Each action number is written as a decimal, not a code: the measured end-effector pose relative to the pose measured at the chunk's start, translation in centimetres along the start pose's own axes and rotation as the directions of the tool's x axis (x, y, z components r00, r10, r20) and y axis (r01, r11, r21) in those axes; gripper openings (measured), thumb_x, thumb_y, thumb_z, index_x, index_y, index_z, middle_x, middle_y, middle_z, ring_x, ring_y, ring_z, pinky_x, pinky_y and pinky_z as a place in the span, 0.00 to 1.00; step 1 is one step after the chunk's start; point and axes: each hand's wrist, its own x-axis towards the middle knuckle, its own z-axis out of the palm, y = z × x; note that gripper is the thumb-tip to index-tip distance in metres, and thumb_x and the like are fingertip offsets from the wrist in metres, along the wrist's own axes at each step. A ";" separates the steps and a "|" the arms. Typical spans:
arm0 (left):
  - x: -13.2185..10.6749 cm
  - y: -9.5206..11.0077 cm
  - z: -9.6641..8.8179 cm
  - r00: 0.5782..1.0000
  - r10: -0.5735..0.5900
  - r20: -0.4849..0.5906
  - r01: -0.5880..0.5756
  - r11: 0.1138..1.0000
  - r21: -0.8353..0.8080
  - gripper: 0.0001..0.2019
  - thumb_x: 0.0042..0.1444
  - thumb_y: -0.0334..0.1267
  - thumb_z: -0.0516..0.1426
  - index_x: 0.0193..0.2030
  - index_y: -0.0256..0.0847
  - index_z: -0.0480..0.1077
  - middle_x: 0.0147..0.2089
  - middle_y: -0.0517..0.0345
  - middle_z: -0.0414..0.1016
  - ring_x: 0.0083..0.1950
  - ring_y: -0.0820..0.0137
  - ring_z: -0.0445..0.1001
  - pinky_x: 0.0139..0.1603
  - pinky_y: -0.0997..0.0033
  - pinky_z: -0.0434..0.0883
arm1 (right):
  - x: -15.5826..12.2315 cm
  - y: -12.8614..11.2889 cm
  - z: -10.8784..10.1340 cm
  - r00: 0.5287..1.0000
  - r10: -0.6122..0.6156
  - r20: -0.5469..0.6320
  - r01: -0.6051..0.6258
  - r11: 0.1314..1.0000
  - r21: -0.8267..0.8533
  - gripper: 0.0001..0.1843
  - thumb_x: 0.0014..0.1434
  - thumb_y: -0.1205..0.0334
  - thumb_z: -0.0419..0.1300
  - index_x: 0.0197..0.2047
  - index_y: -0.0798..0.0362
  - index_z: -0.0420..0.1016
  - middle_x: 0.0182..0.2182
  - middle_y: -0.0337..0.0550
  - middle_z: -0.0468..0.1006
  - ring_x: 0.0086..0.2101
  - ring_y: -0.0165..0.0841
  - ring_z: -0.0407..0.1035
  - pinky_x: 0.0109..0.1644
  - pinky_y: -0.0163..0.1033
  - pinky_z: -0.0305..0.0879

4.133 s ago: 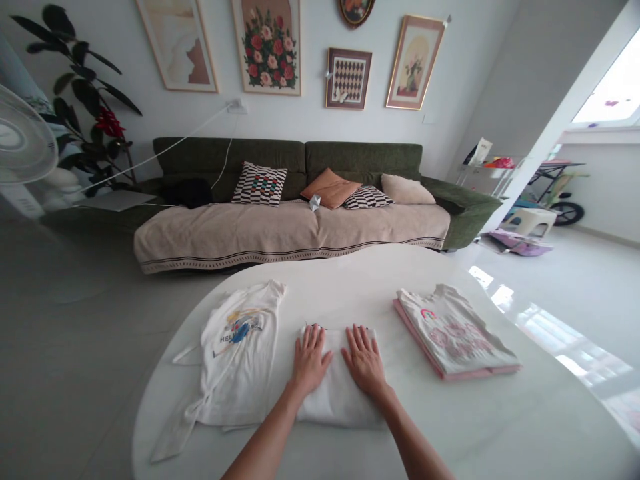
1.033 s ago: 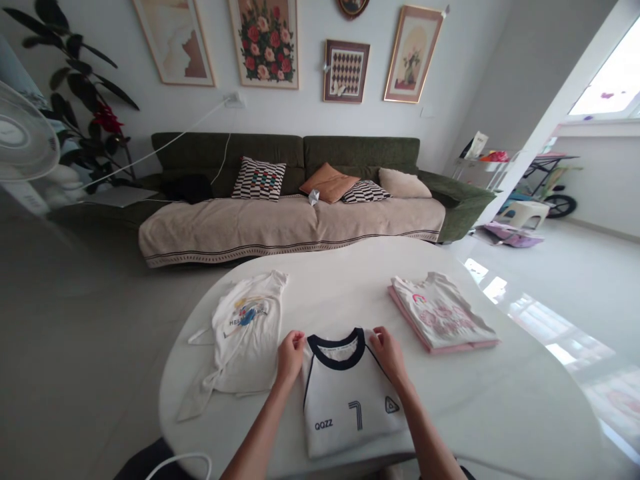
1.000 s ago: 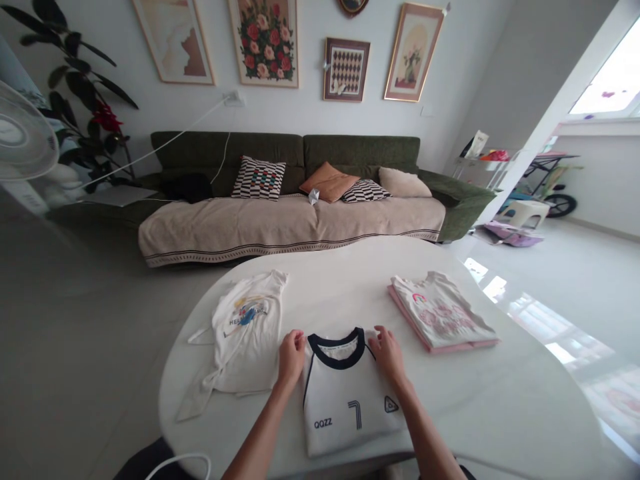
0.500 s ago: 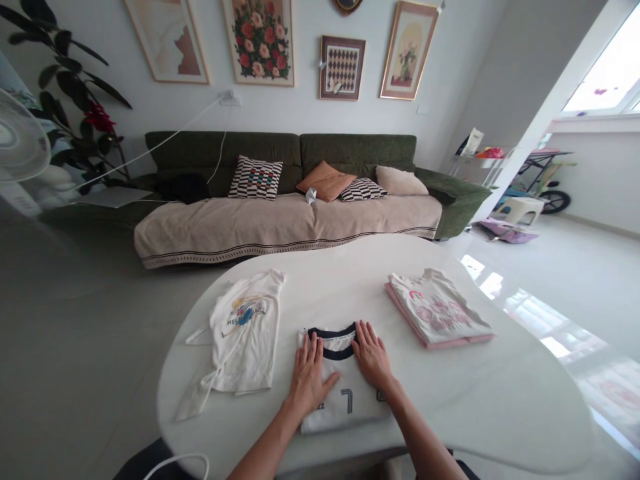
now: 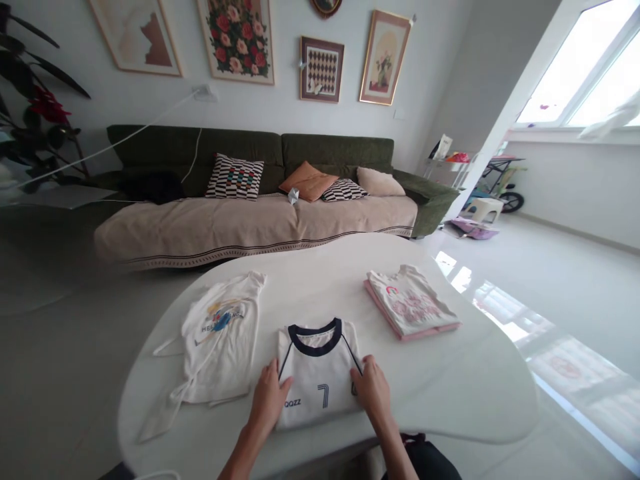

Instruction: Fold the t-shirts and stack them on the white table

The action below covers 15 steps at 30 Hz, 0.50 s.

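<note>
A folded white T-shirt (image 5: 311, 381) with a navy collar and a number 7 lies flat near the table's front edge. My left hand (image 5: 269, 395) grips its left side, thumb on top and fingers at the edge. At the opposite side, my right hand (image 5: 371, 387) is closed on the right edge in the same way. To the left lies another white T-shirt (image 5: 220, 340) with a colourful print, loosely spread with its lower corner knotted or twisted. Off to the right sits a stack of folded shirts (image 5: 411, 301), a white one with pink print over a pink one.
The white table (image 5: 450, 387) has a curved, rounded edge. Beyond it stands a green sofa (image 5: 240, 150) with a beige cover and several cushions. A white cable (image 5: 160, 475) shows at the bottom left.
Both hands have moved from lying flat beside the collar down to the shirt's side edges, where they now grip it. The view has shifted to the right.
</note>
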 end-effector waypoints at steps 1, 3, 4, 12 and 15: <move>0.3 0.3 -0.3 0.998 -0.051 0.035 0.052 0.997 -0.054 0.20 0.48 0.35 0.54 0.48 0.29 0.62 0.45 0.41 0.71 0.48 0.60 0.70 0.48 0.64 0.66 | 0.3 -0.3 -0.3 0.999 0.026 0.039 -0.027 0.999 0.018 0.10 0.52 0.64 0.49 0.38 0.55 0.63 0.31 0.50 0.74 0.36 0.39 0.70 0.35 0.37 0.60; 0.8 1.0 -0.8 0.981 -0.156 0.112 0.176 0.963 -0.203 0.19 0.47 0.37 0.55 0.46 0.30 0.62 0.41 0.44 0.74 0.42 0.62 0.73 0.43 0.66 0.68 | 1.0 -0.8 -0.8 0.994 0.047 0.100 -0.052 0.997 0.049 0.08 0.50 0.64 0.50 0.35 0.55 0.64 0.30 0.50 0.74 0.34 0.39 0.70 0.33 0.36 0.59; 0.9 1.3 -1.0 0.968 -0.194 0.157 0.234 0.926 -0.295 0.19 0.47 0.38 0.55 0.45 0.31 0.63 0.39 0.46 0.75 0.40 0.62 0.74 0.41 0.67 0.68 | 1.3 -0.8 -1.0 0.993 0.044 0.113 -0.051 0.997 0.060 0.07 0.50 0.63 0.50 0.34 0.54 0.64 0.30 0.50 0.74 0.34 0.39 0.70 0.33 0.36 0.58; 0.2 6.6 -2.3 0.850 -0.103 0.517 0.495 0.492 -0.716 0.30 0.44 0.40 0.59 0.56 0.47 0.58 0.42 0.57 0.75 0.38 0.65 0.74 0.37 0.68 0.69 | 3.1 1.0 -3.6 0.989 -0.143 0.037 0.129 0.957 0.258 0.12 0.52 0.63 0.46 0.41 0.52 0.62 0.28 0.42 0.73 0.30 0.34 0.68 0.32 0.34 0.58; 1.7 10.9 -1.0 0.859 -0.009 0.512 0.463 0.439 -0.770 0.33 0.45 0.39 0.58 0.59 0.51 0.52 0.42 0.59 0.74 0.36 0.69 0.73 0.35 0.72 0.68 | 6.7 3.3 -7.7 0.984 -0.178 -0.015 0.174 0.938 0.300 0.14 0.52 0.58 0.47 0.41 0.52 0.63 0.23 0.39 0.71 0.26 0.33 0.66 0.31 0.34 0.59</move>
